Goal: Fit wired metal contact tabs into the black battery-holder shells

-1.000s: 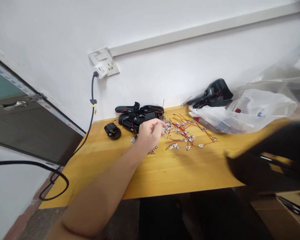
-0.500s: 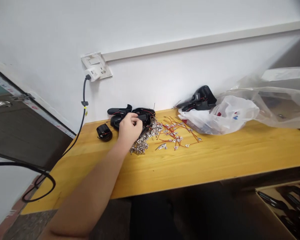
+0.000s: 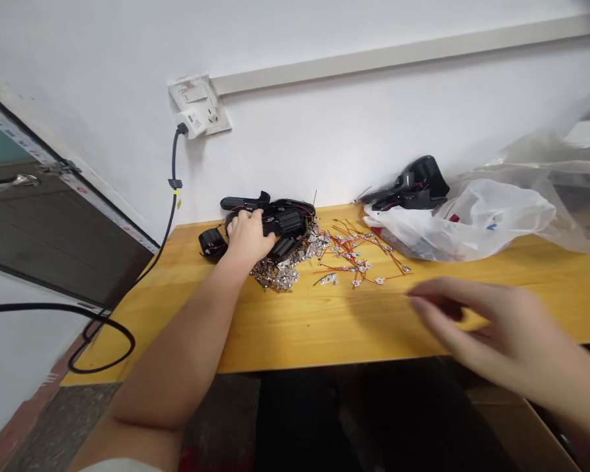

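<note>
My left hand [image 3: 246, 239] lies on a pile of black plastic casings [image 3: 288, 219] with thin red wires, its fingers curled over the nearest one. Just below that hand sits a heap of small silver metal tabs [image 3: 270, 275]. Loose tabs with red wires [image 3: 354, 262] are scattered to the right across the table. A small separate black casing [image 3: 213, 244] stands to the left of my left hand. My right hand [image 3: 472, 321] is blurred, hanging over the front of the table. Its fingers are apart, with nothing in them.
The yellow wooden table [image 3: 324, 334] runs along a white wall. At its back right lie a white plastic bag [image 3: 491, 219], more black casings [image 3: 415, 185] and a clear plastic sheet [image 3: 560, 190]. A black cable [image 3: 172, 190] runs down from a wall socket [image 3: 199, 105] past the left table edge.
My left hand has moved left from the wired tabs onto the black casings. My right hand has come into view over the table. The silver heap beside the casings looks larger than it did.
</note>
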### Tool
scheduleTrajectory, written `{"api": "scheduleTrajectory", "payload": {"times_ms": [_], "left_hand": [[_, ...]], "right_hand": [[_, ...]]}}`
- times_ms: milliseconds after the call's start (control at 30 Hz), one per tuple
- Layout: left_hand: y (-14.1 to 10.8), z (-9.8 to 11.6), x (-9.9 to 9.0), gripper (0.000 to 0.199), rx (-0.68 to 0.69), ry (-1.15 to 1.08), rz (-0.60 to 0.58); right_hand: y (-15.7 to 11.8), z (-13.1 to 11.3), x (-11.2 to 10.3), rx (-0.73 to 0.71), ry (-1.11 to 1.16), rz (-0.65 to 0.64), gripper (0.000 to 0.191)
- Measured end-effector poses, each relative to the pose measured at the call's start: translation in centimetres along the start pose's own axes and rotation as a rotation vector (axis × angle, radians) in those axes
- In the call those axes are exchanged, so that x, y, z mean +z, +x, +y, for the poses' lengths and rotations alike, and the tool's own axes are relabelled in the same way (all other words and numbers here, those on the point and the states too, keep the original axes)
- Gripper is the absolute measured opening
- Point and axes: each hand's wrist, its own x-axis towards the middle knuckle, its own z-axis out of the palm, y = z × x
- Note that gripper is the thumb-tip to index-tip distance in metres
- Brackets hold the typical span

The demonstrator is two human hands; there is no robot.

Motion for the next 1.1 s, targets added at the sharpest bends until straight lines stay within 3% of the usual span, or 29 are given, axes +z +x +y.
{"api": "scheduleTrajectory", "payload": {"times_ms": [67,100,233,400,567,667,733,800,867,967,1033,1100], "left_hand": [[0.0,-0.2,-0.2,0.061,0.011,0.006,0.010],[-0.1,-0.2,-0.3,0.059,0.019,0.010,0.000],[-0.3,-0.1,-0.5,0.056,0.054,0.020,-0.074],[-0.4,0.5,-0.4,0.051,0.017,0.019,-0.087],[-0.5,0.4,-0.6,0.032,-0.028,-0.058,0.087],[-0.4,0.2,-1.2,0.028,-0.034,-0.134,0.190],[-0.3,0.4,-1.7,0.023,-0.055,-0.278,0.234],[-0.3,0.8,-2.2,0.017,-0.080,-0.611,0.213],[-0.6,1.4,-2.5,0.015,-0.112,-1.091,0.047],[-1.5,2.6,-2.8,0.035,-0.195,-1.668,-0.467],[-2.2,3.3,-2.6,0.046,-0.242,-1.852,-0.794],[-2.9,4.0,-2.0,0.058,-0.277,-1.931,-1.028]], "right_hand": [[4.7,-1.3,2.8,-0.039,-0.120,-0.267,0.017],[6.8,-1.8,4.0,-0.051,-0.180,-0.341,0.020],[12.0,-1.7,7.1,-0.168,-0.323,-0.464,0.026],[13.1,0.3,7.5,-0.198,-0.115,-0.535,0.015],[13.4,1.3,7.5,-0.208,0.126,-0.496,0.015],[13.5,1.3,6.9,-0.115,0.250,-0.477,0.014],[13.5,1.2,6.3,0.000,0.363,-0.476,0.015],[13.6,1.3,5.7,0.094,0.457,-0.466,0.013],[13.8,1.6,5.3,0.130,0.522,-0.424,0.010],[14.3,2.1,4.8,0.149,0.604,-0.311,0.013],[14.5,2.3,4.6,0.128,0.640,-0.248,0.018],[14.6,2.1,4.3,0.100,0.702,-0.171,0.030]]}}
